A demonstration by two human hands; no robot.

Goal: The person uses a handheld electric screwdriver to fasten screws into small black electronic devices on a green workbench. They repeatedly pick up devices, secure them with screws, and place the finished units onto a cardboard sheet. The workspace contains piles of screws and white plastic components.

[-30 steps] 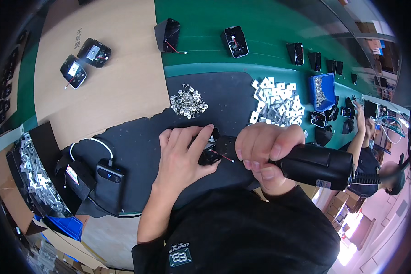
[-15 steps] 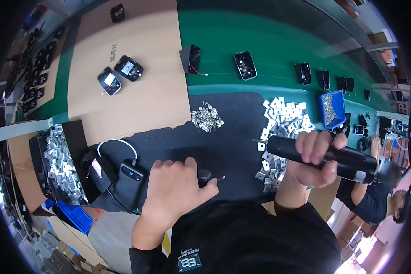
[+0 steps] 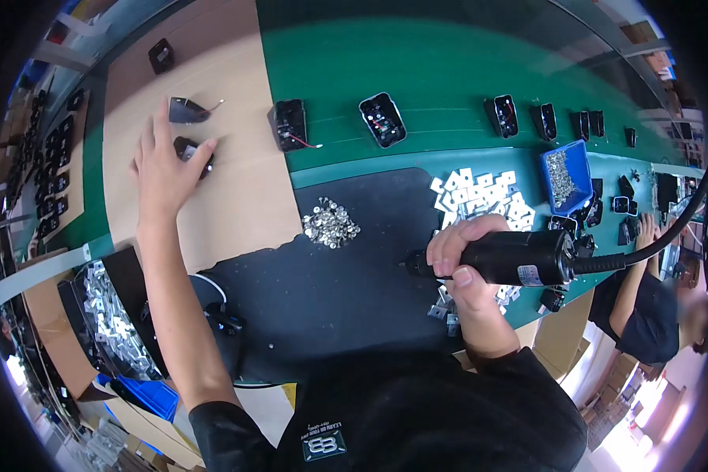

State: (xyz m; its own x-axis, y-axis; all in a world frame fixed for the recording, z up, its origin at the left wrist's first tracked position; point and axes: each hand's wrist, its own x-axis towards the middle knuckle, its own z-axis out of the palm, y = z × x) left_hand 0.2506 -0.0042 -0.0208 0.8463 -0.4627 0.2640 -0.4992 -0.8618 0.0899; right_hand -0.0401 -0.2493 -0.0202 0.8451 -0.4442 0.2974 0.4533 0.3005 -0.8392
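At far left, an open carton is heaped with silvery metal pieces; a blue bin sits below it, its contents unclear. Your left hand is over the cardboard sheet on the bench, fingers spread wide. A black case lies between thumb and forefinger; you cannot tell whether they touch it. A wired case is just beyond. Your left forearm partly hides a white cable. On the dark mat is a pile of screws. Your right hand has its fingers wrapped firmly around a black power screwdriver, tip pointing left, blocking part of the metal plates. Farther right, a blue tray holds small metal parts, near a co-worker's arm.
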